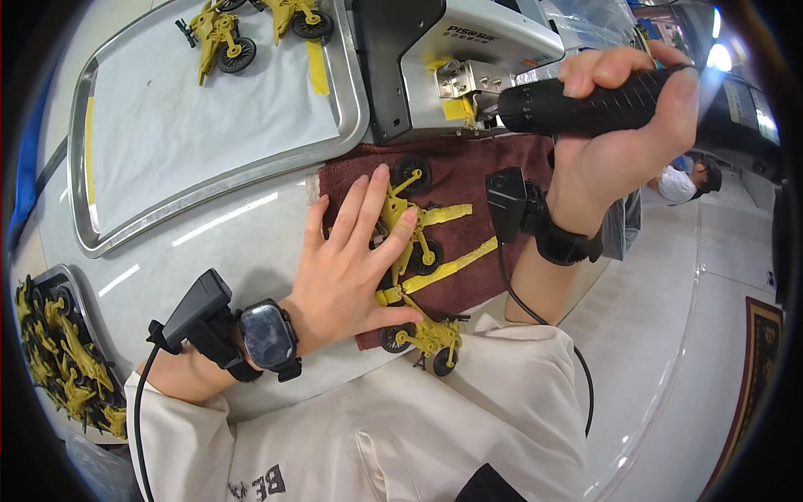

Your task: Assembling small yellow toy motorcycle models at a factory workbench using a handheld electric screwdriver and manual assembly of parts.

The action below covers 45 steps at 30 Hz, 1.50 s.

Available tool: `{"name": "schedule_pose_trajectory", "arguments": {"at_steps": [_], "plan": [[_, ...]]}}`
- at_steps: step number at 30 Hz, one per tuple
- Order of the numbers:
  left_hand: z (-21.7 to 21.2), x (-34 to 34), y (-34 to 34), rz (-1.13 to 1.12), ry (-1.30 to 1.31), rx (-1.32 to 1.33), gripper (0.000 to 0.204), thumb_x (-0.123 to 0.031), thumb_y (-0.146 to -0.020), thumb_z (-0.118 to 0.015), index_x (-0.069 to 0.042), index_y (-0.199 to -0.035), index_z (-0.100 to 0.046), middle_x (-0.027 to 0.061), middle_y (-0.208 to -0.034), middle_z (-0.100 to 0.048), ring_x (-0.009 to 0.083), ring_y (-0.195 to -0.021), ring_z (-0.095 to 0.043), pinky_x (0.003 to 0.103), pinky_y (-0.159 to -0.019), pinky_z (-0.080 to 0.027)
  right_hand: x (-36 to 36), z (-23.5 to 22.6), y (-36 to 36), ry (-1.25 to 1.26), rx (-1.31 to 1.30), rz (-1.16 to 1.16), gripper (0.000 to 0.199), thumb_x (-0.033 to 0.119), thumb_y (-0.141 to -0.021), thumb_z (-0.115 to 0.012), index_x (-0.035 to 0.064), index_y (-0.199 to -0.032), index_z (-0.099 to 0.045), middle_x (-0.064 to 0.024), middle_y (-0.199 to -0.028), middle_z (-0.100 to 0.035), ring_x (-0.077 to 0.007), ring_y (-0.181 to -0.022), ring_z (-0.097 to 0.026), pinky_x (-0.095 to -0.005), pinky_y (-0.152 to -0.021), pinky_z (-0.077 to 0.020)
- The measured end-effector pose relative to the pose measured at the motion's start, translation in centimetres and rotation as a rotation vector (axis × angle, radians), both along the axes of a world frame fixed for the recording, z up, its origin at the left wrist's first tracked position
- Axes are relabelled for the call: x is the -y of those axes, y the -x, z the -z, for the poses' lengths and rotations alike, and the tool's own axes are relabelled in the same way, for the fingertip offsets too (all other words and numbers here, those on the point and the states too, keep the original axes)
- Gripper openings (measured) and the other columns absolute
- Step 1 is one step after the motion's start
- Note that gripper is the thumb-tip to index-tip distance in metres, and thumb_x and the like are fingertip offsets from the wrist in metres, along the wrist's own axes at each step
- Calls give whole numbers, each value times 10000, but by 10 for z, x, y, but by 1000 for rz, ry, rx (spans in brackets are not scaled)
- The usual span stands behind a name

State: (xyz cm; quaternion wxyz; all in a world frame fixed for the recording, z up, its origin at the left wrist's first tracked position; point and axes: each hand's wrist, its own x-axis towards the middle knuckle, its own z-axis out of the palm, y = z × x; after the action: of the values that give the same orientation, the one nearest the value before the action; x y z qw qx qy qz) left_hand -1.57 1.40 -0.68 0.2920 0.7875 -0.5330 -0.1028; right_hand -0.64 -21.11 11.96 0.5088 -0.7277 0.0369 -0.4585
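Yellow toy motorcycle (400, 224) with black wheels, lying on a dark red cloth (468, 180) at the centre of a pale worktable (226, 243). The left hand (351, 263) lies flat on it with fingers spread and extended, pressing the model down onto the cloth rather than closing around it; strips of yellow tape cross the cloth beside the fingers. A second yellow motorcycle (427, 339) lies at the near edge of the cloth, just below the left thumb and apart from the hand. The right hand (623, 125), raised above the far right part of the cloth, is wrapped fully around a black ribbed power tool (577, 105), whose front end points left toward a small metal fitting on a grey and white machine (452, 58). Both wrists carry black strapped devices, and the left also bears a wristwatch (269, 335). To the upper left, a metal tray (355, 100) lined with white paper holds two further yellow motorcycles (219, 38) near its far edge. At the lower left, a second tray (67, 293) contains a heap of similar yellow models (67, 360).
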Motion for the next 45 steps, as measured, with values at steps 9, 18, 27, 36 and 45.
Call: {"name": "schedule_pose_trajectory", "arguments": {"at_steps": [9, 18, 27, 36, 45], "plan": [[2, 0, 0, 18, 30, 3, 1004, -741, -579, -733, -125, -1343, -520, 274, -1565, -208, 401, -1410, -281, 573, -1101, -165, -34, 19, 58, -28, -3, -745, 696, 511, -917, -572, 5, -1340, -350, -114, -807, -573, -233, -580, -570, -394, -604, -477], [2, -1, -3, 8, 4, -19, 924, -677, -586, -762, -163, -1314, -516, 244, -1572, -213, 364, -1416, -290, 564, -1085, -228, -42, 36, 51, 6, -124, -765, 693, 542, -914, -560, 17, -1322, -366, -104, -786, -564, -229, -585, -568, -392, -618, -472], [10, -1, -4, 31, -63, 91, 910, -707, -589, -742, -156, -1282, -533, 245, -1576, -207, 371, -1393, -318, 574, -1042, -275, -50, 47, 34, 41, -231, -803, 669, 579, -914, -529, 38, -1289, -413, -80, -736, -552, -214, -576, -552, -380, -626, -454], [1, -1, -1, 19, -22, 21, 1036, -719, -594, -735, -129, -1402, -466, 271, -1568, -195, 388, -1388, -316, 581, -1059, -263, -15, -11, 25, -33, 198, -244, 623, 605, -907, -496, 64, -1214, -475, -55, -688, -543, -198, -555, -518, -368, -611, -419], [2, 1, -1, 20, 10, 15, 1044, -733, -597, -725, -131, -1407, -457, 268, -1568, -199, 383, -1390, -319, 564, -1072, -260, -13, 4, 35, -179, 15, -490, 583, 509, -913, -542, 51, -1263, -459, -65, -711, -544, -206, -532, -522, -379, -568, -441]]}}
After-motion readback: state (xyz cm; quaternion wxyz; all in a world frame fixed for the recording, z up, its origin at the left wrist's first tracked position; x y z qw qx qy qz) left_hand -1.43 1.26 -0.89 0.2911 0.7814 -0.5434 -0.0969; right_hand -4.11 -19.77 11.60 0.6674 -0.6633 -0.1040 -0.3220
